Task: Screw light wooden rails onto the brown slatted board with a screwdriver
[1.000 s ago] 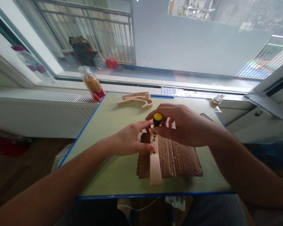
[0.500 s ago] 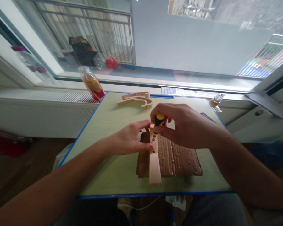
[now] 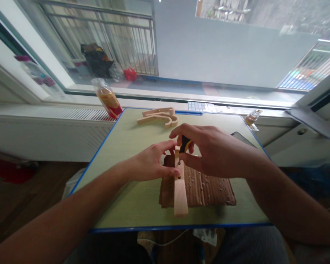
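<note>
"Screwdriver [image 3: 185, 144] in the right hand [image 3: 209, 150], right? What job is that?"

"It looks like screw turning to me. The tip points down at a dark spot on the wooden strip [image 3: 180, 196]. I can't tell if that is a screw or just a hole."

"Where is the strip?"

"Make the table [image 3: 132, 212] a clock, with twelve by the window. The strip runs from the middle down toward six, on top of a brown board [image 3: 209, 187]. Bent wood bits [image 3: 159, 110] sit near twelve."

"And the hands?"

"The left hand [image 3: 155, 163] pinches the strip with thumb and fingers. The right one pinches the screwdriver's handle, one finger poking out past it."

"What does the next move need?"

"I think it needs a steady strip and a straight tool, so the tip can't slip toward the left thumb."

"Any words to read?"

"None. The bottle [image 3: 107, 98] between ten and eleven has some red on it, but no clear letters. The sheet [image 3: 198, 106] near one shows blue boxes, too small to read."
</note>
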`<state>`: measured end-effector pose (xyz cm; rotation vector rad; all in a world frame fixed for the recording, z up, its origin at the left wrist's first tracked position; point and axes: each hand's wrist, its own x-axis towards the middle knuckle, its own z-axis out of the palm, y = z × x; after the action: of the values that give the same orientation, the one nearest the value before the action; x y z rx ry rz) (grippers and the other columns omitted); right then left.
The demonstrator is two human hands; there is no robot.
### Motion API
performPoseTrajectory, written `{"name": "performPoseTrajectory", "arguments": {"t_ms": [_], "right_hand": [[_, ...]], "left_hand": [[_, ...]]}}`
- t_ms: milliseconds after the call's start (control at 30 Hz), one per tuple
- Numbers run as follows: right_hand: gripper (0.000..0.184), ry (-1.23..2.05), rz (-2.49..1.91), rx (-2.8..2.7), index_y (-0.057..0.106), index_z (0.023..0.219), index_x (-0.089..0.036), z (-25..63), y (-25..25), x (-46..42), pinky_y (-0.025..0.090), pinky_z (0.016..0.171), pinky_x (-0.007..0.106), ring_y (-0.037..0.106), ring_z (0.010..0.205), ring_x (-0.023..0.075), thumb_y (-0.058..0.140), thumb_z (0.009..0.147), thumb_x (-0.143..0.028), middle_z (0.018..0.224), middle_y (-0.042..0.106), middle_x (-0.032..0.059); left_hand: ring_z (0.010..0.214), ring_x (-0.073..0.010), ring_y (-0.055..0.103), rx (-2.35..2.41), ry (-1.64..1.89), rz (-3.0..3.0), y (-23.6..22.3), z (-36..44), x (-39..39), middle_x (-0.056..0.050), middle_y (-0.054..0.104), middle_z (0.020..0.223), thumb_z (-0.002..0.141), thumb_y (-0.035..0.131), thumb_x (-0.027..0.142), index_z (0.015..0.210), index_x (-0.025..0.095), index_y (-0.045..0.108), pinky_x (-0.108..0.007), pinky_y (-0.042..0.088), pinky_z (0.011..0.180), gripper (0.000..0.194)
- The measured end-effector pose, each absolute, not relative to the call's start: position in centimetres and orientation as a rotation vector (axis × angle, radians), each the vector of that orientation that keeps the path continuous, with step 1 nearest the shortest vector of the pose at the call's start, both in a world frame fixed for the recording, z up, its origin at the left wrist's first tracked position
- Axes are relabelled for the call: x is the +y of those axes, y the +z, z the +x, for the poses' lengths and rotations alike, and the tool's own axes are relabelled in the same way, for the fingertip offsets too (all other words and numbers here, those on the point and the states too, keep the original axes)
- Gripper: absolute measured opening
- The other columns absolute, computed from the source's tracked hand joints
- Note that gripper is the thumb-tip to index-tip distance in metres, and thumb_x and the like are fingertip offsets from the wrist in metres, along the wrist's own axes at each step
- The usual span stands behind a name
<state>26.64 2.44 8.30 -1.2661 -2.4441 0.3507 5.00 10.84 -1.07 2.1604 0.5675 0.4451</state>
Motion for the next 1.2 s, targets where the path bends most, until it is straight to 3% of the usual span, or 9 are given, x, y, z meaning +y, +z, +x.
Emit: {"name": "performPoseTrajectory", "arguments": {"t_ms": [167, 333, 433, 667, 833, 967, 1200], "right_hand": [[0.046, 0.333, -1.238, -2.426, 0.056, 0.14, -0.015, 26.7, 8.0, 2.5, 0.046, 0.088, 0.034, 0.066, 0.102, 0.0196, 0.052, 0.095, -0.014, 0.127, 0.073, 0.0132], [0.045, 0.311, -1.255, -2.416, 0.062, 0.138, -0.017, 26.7, 8.3, 2.4, 0.045, 0.081, 0.032, 0.065, 0.086, 0.0159, 0.055, 0.094, -0.015, 0.117, 0.077, 0.0087], [0.043, 0.279, -1.308, -2.37, 0.065, 0.136, -0.018, 26.6, 8.2, 2.4, 0.042, 0.073, 0.031, 0.061, 0.074, 0.0143, 0.06, 0.093, -0.021, 0.099, 0.077, 0.0041], [0.012, 0.184, -1.354, -2.335, 0.066, 0.101, -0.019, 26.0, 7.7, 2.4, 0.032, 0.066, 0.032, 0.049, 0.068, 0.0127, 0.062, 0.093, -0.029, 0.082, 0.065, -0.0004], [0.012, 0.206, -1.39, -2.345, 0.06, 0.093, -0.021, 26.0, 7.8, 2.5, 0.028, 0.064, 0.033, 0.047, 0.069, 0.0133, 0.062, 0.094, -0.033, 0.08, 0.061, -0.0002], [0.013, 0.232, -1.419, -2.373, 0.062, 0.1, -0.02, 26.3, 8.2, 2.3, 0.031, 0.065, 0.033, 0.052, 0.073, 0.0154, 0.061, 0.093, -0.032, 0.085, 0.066, 0.0023], [0.022, 0.485, -1.24, -2.401, 0.066, 0.109, -0.017, 26.9, 8.7, 2.2, 0.04, 0.072, 0.031, 0.061, 0.083, 0.0153, 0.058, 0.089, -0.014, 0.097, 0.073, 0.004]], "left_hand": [[0.108, -0.0275, 0.067, 0.59, 0.429, 2.151, -0.9, 5.1, 10.8, -0.007, 0.074, 0.122, 0.079, 0.088, 0.051, 0.121, 0.021, 0.07, -0.042, 0.053, 0.099, 0.055], [0.107, -0.0272, 0.068, 0.548, 0.442, 2.156, -0.9, 5.2, 10.7, -0.007, 0.076, 0.12, 0.081, 0.087, 0.049, 0.122, 0.021, 0.07, -0.04, 0.053, 0.098, 0.053], [0.107, -0.0273, 0.067, 0.564, 0.443, 2.157, -0.9, 5.2, 10.7, -0.008, 0.075, 0.122, 0.081, 0.087, 0.052, 0.124, 0.02, 0.069, -0.039, 0.054, 0.094, 0.056], [0.106, -0.0277, 0.069, 0.557, 0.454, 2.15, -1.0, 5.1, 10.7, -0.007, 0.076, 0.116, 0.081, 0.088, 0.05, 0.12, 0.019, 0.07, -0.04, 0.054, 0.096, 0.053], [0.106, -0.0281, 0.069, 0.543, 0.437, 2.148, -0.9, 5.1, 10.7, -0.006, 0.076, 0.11, 0.081, 0.088, 0.05, 0.119, 0.02, 0.069, -0.04, 0.053, 0.097, 0.052], [0.107, -0.0282, 0.069, 0.56, 0.446, 2.14, -1.0, 5.2, 10.7, -0.007, 0.076, 0.116, 0.081, 0.088, 0.051, 0.123, 0.02, 0.068, -0.04, 0.053, 0.096, 0.056], [0.107, -0.0277, 0.068, 0.531, 0.448, 2.142, -1.2, 5.1, 10.8, -0.008, 0.076, 0.12, 0.081, 0.088, 0.051, 0.122, 0.018, 0.069, -0.038, 0.052, 0.093, 0.056]]}}
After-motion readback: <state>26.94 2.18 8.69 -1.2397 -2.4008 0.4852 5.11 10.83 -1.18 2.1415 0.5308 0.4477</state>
